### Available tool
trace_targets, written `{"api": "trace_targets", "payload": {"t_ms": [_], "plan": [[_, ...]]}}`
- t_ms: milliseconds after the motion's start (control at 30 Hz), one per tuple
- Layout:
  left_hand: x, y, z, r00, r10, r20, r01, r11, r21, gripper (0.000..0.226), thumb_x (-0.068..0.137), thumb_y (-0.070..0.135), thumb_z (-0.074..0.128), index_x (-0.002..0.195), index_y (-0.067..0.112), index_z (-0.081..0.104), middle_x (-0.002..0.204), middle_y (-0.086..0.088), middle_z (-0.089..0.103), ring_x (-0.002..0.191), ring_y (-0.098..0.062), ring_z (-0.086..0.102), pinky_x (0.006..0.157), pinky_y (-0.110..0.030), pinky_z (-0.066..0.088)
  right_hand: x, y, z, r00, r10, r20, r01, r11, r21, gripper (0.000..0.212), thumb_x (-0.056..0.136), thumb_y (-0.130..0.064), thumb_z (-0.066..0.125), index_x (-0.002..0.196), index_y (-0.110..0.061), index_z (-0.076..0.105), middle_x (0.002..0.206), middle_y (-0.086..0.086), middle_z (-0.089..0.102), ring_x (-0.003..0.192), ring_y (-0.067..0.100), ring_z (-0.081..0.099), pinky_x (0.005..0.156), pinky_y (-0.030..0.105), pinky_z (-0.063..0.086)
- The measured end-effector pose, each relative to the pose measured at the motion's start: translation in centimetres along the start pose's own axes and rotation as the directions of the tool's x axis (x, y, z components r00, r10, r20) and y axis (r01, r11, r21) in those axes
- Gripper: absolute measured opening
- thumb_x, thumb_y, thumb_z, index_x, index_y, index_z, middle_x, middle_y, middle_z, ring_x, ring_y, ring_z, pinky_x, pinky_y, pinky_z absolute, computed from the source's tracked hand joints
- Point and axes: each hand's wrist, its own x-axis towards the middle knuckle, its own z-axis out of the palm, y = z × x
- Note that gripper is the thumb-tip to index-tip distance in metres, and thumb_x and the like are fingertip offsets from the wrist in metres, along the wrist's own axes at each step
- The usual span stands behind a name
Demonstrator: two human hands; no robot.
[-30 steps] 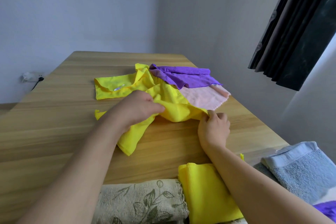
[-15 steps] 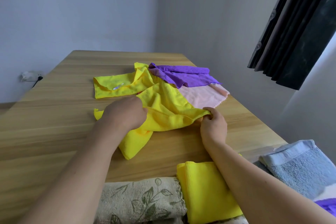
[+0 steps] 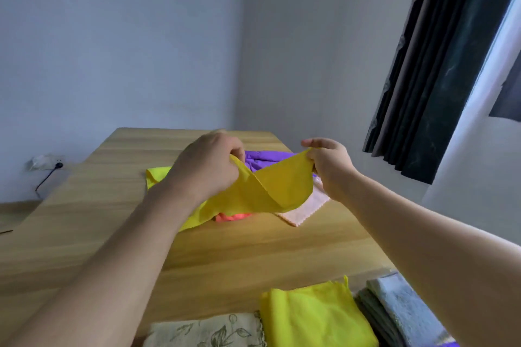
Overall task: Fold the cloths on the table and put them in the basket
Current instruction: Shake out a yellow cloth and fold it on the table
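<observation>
Item: yellow cloth. It is held raised above the middle of the tabletop, stretched between both hands, with its lower part sagging and a tail trailing down to the wood on the left side.

Left hand: fingers are curled round one upper corner of the yellow cloth, which is grasped.

Right hand: the opposite upper corner is pinched between thumb and fingers.

Items lying on the tabletop beneath and behind the raised cloth, toward the far right corner:
- purple cloth, crumpled, partly hidden by the yellow cloth;
- pale pink cloth, flat, with a zigzag edge, close to the right edge;
- orange-red cloth, only a small part seen under the yellow cloth;
- second yellow cloth, behind the left forearm, mostly covered.

Items at the near edge, folded:
- beige leaf-patterned towel, at the near edge, left of centre;
- folded yellow cloth, just beside the beige towel on its right;
- blue-grey towel, stacked just right of the folded yellow cloth, at the near right corner. Whether these rest in a basket cannot be told.

Surroundings: wall socket with a dark cable, beyond the left edge; dark curtain at the right.
</observation>
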Motion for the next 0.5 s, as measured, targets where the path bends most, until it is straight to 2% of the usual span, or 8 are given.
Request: {"api": "trace_targets", "payload": {"t_ms": [100,133,200,300,367,433,500], "plan": [[1.8,1.5,-2.8,0.955,0.110,-0.275,-0.120,0.993,-0.020,0.031,0.078,-0.001,0.051,0.073,0.022,0.070,0.093,0.000,0.051,0.095,-0.023,0.051,0.078,-0.036,0.046,-1.0,-5.2,-1.3,0.990,-0.141,-0.016,0.141,0.990,-0.025,0.033,0.085,0.010,0.047,0.094,-0.016,0.064,0.074,-0.002,0.055,0.060,0.008,0.051,0.048,0.013,0.044],[2.3,2.0,-3.5,0.945,0.117,-0.305,-0.148,0.986,-0.080,0.030,0.081,-0.002,0.050,0.075,0.020,0.070,0.096,0.000,0.050,0.096,-0.021,0.051,0.078,-0.034,0.046,-1.4,-6.7,-1.8,0.984,-0.175,-0.026,0.174,0.984,-0.039,0.033,0.085,0.010,0.047,0.092,-0.017,0.064,0.074,-0.002,0.056,0.058,0.007,0.050,0.044,0.011,0.042],[2.8,3.4,-5.0,0.935,0.149,-0.321,-0.214,0.961,-0.176,0.028,0.088,-0.002,0.048,0.082,0.020,0.065,0.098,0.002,0.051,0.093,-0.016,0.054,0.073,-0.021,0.045,-2.1,-9.2,-3.0,0.971,-0.234,-0.045,0.231,0.971,-0.059,0.035,0.084,0.012,0.046,0.083,-0.017,0.066,0.073,-0.003,0.059,0.057,0.006,0.050,0.043,0.008,0.041],[3.1,6.3,-7.1,0.918,0.127,-0.375,-0.242,0.930,-0.278,0.016,0.093,0.009,0.053,0.092,0.024,0.059,0.093,0.008,0.059,0.085,-0.007,0.056,0.064,-0.007,0.038,-4.0,-12.3,-5.3,0.958,-0.283,-0.049,0.279,0.957,-0.077,0.043,0.081,0.014,0.042,0.067,-0.018,0.066,0.071,-0.006,0.063,0.062,0.007,0.054,0.053,0.010,0.046],[3.4,8.7,-8.6,0.916,0.060,-0.398,-0.206,0.920,-0.333,0.005,0.092,0.021,0.061,0.087,0.022,0.058,0.081,0.009,0.059,0.076,-0.006,0.054,0.059,-0.008,0.035,-5.7,-14.2,-7.2,0.960,-0.278,-0.029,0.276,0.959,-0.058,0.043,0.081,0.013,0.041,0.066,-0.019,0.067,0.076,-0.004,0.066,0.072,0.012,0.057,0.067,0.020,0.048],[3.5,11.4,-10.1,0.937,0.011,-0.350,-0.140,0.928,-0.346,0.027,0.088,0.035,0.066,0.070,0.020,0.053,0.063,0.009,0.049,0.061,-0.008,0.047,0.052,-0.018,0.033,-7.5,-15.8,-9.4,0.966,-0.254,0.050,0.255,0.967,-0.016,0.034,0.085,0.006,0.047,0.074,-0.016,0.070,0.084,-0.001,0.069,0.082,0.017,0.059,0.079,0.029,0.050],[3.1,14.2,-11.6,0.968,-0.015,-0.251,-0.064,0.950,-0.305,0.040,0.084,0.047,0.066,0.062,0.018,0.048,0.059,0.004,0.044,0.058,-0.015,0.045,0.054,-0.023,0.032,-9.5,-16.9,-11.8,0.956,-0.227,0.187,0.229,0.973,0.008,0.019,0.088,-0.009,0.055,0.092,-0.010,0.073,0.094,0.005,0.069,0.088,0.022,0.061,0.086,0.036,0.051]]}}
